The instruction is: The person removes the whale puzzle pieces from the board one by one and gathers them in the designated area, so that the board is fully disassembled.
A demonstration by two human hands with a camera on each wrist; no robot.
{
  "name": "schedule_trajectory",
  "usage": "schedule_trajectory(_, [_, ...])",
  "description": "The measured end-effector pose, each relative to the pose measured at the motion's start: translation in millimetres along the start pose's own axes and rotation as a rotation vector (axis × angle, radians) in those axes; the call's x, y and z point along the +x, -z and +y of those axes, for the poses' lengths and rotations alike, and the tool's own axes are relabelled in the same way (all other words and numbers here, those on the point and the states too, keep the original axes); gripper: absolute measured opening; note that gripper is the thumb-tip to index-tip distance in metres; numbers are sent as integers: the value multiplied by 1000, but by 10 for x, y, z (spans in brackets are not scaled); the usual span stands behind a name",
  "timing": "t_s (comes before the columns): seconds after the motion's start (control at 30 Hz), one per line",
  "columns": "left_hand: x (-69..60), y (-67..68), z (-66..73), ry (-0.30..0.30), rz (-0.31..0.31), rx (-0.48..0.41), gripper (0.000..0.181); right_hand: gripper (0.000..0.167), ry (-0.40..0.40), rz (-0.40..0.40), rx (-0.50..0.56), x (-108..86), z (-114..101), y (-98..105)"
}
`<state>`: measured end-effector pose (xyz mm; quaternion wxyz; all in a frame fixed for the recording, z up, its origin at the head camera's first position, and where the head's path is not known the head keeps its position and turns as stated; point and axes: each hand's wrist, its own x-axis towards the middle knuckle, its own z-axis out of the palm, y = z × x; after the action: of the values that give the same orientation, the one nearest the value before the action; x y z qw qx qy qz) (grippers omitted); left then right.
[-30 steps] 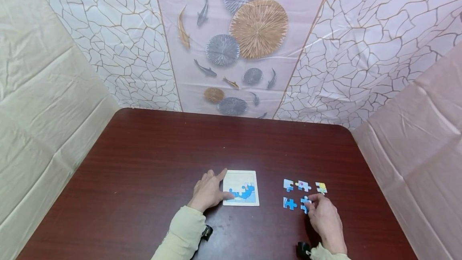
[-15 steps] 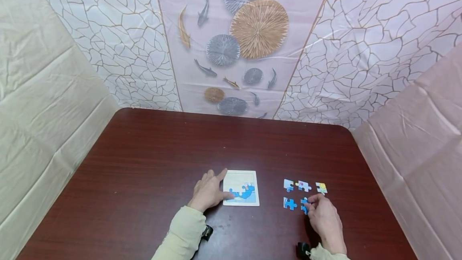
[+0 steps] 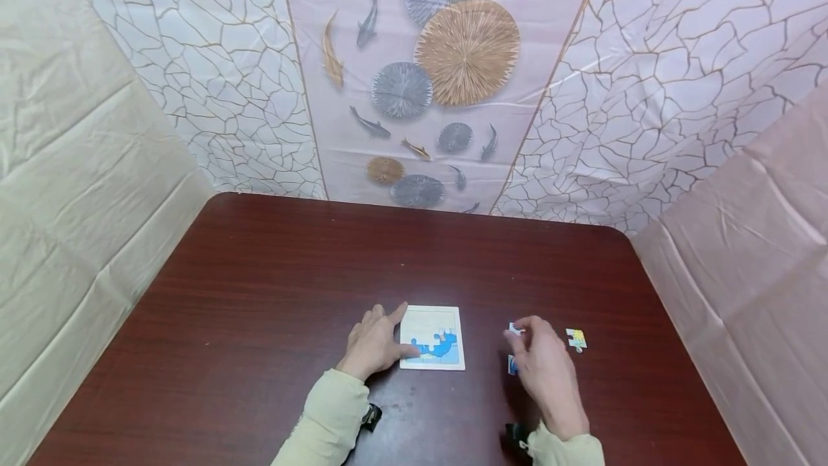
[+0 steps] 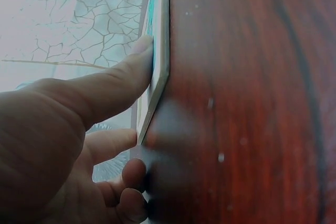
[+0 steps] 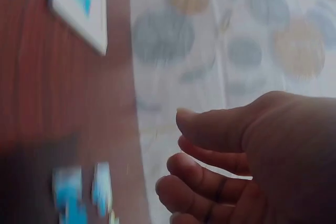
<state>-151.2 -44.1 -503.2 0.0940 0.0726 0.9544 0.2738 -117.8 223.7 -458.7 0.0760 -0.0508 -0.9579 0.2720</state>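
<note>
Brown table (image 3: 304,265) on my feed, puzzle tray (image 3: 430,319) flat on it. L hand (image 3: 371,342) spread, thumb pressing tray's face, index at its edge. R hand (image 3: 546,367) loosely curled, thumb apart from index, near loose pcs (image 3: 576,339) right of tray.

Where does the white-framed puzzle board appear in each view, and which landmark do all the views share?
Head: board below centre, touched by the left hand.
Left wrist: board nearly edge-on, upper middle.
Right wrist: board top left, partly cut off.
Shared landmark: dark red tabletop.
</note>
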Motion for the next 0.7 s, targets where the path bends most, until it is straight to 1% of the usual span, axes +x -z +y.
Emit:
schedule_trajectory(0.1, [5, -4, -4, 0, -2, -1, 90, 26, 81, -38, -14, 26, -219, -127])
schedule_trajectory(0.2, [6, -2, -3, 3, 0, 3, 90, 37, 155, -64, -51, 64, -375, -281])
schedule_trajectory(0.3, [7, -2, 0, 1, 1, 7, 90, 48, 208, -85, -94, 93, -448, -422])
schedule_trajectory(0.37, [11, -3, 0, 0, 0, 10, 90, 50, 231, -104, -111, 110, -462, -496])
schedule_trajectory(0.57, [15, 3, 0, 5, -9, 23, 90, 43, 278, -151, -126, 132, -474, -605])
schedule_trajectory(0.7, [10, 6, -1, 2, -13, 21, 90, 39, 281, -172, -118, 115, -465, -627])
